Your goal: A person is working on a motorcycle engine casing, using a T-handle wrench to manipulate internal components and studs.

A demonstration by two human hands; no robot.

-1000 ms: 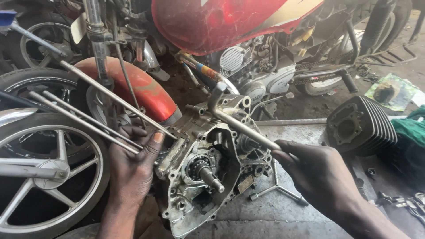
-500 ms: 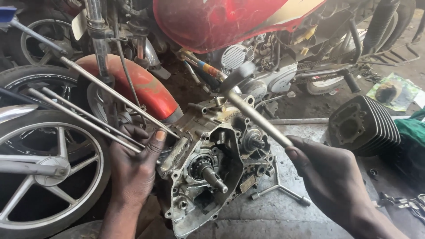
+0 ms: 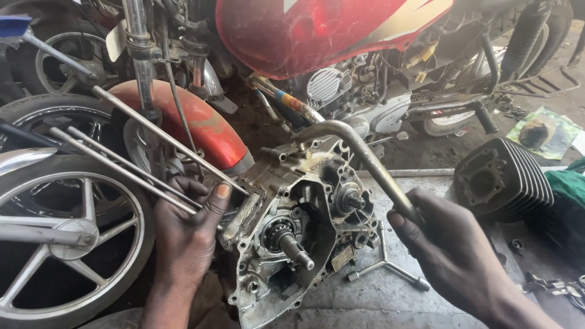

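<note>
- The left hand (image 3: 186, 240) lies flat against the side of the engine crankcase (image 3: 292, 244), fingers spread and pressed to the casing, thumb up by its top edge – bracing it, not gripping anything.
- The right hand (image 3: 448, 244) is closed round the lower end of a bent metal lever (image 3: 359, 152), pinching it firmly; the lever's curved upper end reaches to the top of the case, though I cannot tell exactly what it bears on there.
- The crankcase sits open-faced on the grimy metal work surface (image 3: 390, 298), between the two hands, with a splined shaft (image 3: 297, 247) sticking out of its middle and a smaller shaft (image 3: 352, 200) up and to the right.
- Long thin studs (image 3: 140, 158) run from the case's left side, up past the left hand towards the red front mudguard (image 3: 195, 122).
- A three-way socket wrench (image 3: 385, 268) lies just beside the case's lower right corner; a finned cylinder barrel (image 3: 503, 180) stands well apart on the right.
- To my eye, the levering would go best with the left palm kept hard on the casing so the case cannot rock, and the pull kept steady and in line – a jerk could slip the lever off and skin the knuckles on the studs.
</note>
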